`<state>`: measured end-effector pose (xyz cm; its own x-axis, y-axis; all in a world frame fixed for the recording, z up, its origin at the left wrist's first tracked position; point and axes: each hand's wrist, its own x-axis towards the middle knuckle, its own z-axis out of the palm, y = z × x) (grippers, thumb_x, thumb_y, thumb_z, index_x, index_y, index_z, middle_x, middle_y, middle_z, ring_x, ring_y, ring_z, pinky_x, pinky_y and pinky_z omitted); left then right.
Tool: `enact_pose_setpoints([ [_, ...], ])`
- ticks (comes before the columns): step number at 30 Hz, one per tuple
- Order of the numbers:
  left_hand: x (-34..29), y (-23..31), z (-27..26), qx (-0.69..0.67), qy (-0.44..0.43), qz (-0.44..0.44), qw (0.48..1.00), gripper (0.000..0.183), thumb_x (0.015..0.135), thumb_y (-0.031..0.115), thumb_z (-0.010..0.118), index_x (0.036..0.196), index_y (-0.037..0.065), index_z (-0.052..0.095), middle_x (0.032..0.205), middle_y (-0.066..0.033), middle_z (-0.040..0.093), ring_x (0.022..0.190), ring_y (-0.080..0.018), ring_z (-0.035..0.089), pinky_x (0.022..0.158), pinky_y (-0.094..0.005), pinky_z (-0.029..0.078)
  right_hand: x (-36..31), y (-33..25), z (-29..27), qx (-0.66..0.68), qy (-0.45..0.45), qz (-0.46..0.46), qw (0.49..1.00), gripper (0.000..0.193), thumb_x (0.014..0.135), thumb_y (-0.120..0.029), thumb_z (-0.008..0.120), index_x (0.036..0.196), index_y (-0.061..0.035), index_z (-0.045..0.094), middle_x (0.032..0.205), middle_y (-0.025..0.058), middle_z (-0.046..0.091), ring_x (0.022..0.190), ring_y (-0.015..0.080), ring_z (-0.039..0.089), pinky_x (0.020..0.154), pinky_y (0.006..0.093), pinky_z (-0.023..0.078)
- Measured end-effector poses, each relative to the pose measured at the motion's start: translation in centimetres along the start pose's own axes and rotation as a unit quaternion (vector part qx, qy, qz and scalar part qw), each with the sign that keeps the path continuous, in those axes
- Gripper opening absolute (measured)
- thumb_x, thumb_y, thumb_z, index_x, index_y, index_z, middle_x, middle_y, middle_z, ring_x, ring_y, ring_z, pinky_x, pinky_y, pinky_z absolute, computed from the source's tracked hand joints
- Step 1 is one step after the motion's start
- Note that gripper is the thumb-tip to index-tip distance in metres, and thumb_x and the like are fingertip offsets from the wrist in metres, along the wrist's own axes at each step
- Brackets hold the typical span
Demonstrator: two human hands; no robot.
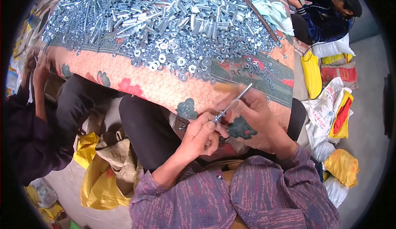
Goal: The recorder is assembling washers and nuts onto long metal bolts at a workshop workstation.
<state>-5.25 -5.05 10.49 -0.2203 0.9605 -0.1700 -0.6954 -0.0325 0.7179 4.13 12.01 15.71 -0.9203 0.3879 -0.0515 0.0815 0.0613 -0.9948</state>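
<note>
In front of my body, a long metal bolt (243,92) slants up to the right, its rod bare at the top. Around its lower part sit a nut and a washer (220,115). My left hand (197,138) is closed around the bolt's lower end, thumb on top. My right hand (260,115) pinches the shaft above the nut between thumb and fingers. Loose washers (192,68) and nuts lie just beyond my hands on the flowered cloth (156,80) covering the table. Fingers hide the bolt's lowest end.
Heaps of metal sleeves and rods (165,14) cover the far table. A co-worker's hands (40,70) are at the left edge; another person (326,16) sits far right. Yellow sacks (103,187) stand on the floor left, more bags (340,167) right. A pale cloth (274,14) lies back right.
</note>
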Motion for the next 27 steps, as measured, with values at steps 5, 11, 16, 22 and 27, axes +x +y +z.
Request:
enact_pose_setpoints([
  [5, 0.1, -0.2, -1.1, -0.025, 0.029, 0.051, 0.998, 0.029, 0.102, 0.029, 0.037, 0.096, 0.002, 0.044, 0.087, -0.0119, 0.061, 0.039, -0.0081, 0.044, 0.033, -0.0184, 0.029, 0.0, 0.0, -0.7, -0.066, -0.015, 0.015, 0.998, 0.033, 0.097, -0.015, 0.051, 0.126, 0.0011, 0.054, 0.09, 0.0025, 0.065, 0.076, 0.0054, 0.057, 0.068, 0.0203, 0.047],
  [11, 0.1, -0.3, -0.7, -0.037, 0.049, 0.05, 0.997, 0.031, 0.102, 0.029, 0.038, 0.098, 0.0, 0.046, 0.085, -0.0175, 0.061, 0.035, -0.0072, 0.039, 0.032, -0.018, 0.027, -0.1, 0.7, -0.7, 0.033, -0.063, 0.052, 0.996, 0.033, 0.098, -0.016, 0.049, 0.126, 0.0009, 0.053, 0.092, 0.0044, 0.066, 0.076, 0.0069, 0.058, 0.068, 0.0213, 0.047],
  [16, 0.4, -0.7, -0.2, -0.03, -0.004, 0.005, 1.0, 0.028, 0.102, 0.028, 0.037, 0.094, 0.003, 0.045, 0.086, -0.0156, 0.062, 0.036, -0.0072, 0.038, 0.031, -0.0181, 0.024, -0.6, -1.0, 0.4, 0.05, -0.044, 0.05, 0.997, 0.034, 0.098, -0.017, 0.049, 0.127, 0.0016, 0.051, 0.09, 0.0058, 0.066, 0.078, 0.0094, 0.06, 0.071, 0.0226, 0.049],
  [22, 0.6, -0.2, -0.1, -0.071, 0.021, 0.017, 0.997, 0.027, 0.102, 0.027, 0.039, 0.095, 0.001, 0.047, 0.084, -0.018, 0.062, 0.034, -0.0068, 0.037, 0.03, -0.0189, 0.024, -1.5, -0.7, 0.3, 0.042, 0.012, 0.007, 0.999, 0.03, 0.093, -0.015, 0.058, 0.119, 0.0004, 0.059, 0.088, 0.0065, 0.066, 0.079, 0.0091, 0.06, 0.071, 0.0231, 0.049],
  [27, 0.3, -0.6, -0.8, -0.096, 0.041, 0.035, 0.994, 0.029, 0.1, 0.029, 0.043, 0.094, 0.002, 0.048, 0.084, -0.0176, 0.062, 0.034, -0.0066, 0.037, 0.029, -0.0188, 0.025, -2.2, -0.2, -0.8, -0.012, -0.041, 0.052, 0.998, 0.021, 0.083, -0.002, 0.064, 0.103, 0.0036, 0.065, 0.09, 0.0049, 0.064, 0.088, 0.0118, 0.061, 0.075, 0.0247, 0.05],
])
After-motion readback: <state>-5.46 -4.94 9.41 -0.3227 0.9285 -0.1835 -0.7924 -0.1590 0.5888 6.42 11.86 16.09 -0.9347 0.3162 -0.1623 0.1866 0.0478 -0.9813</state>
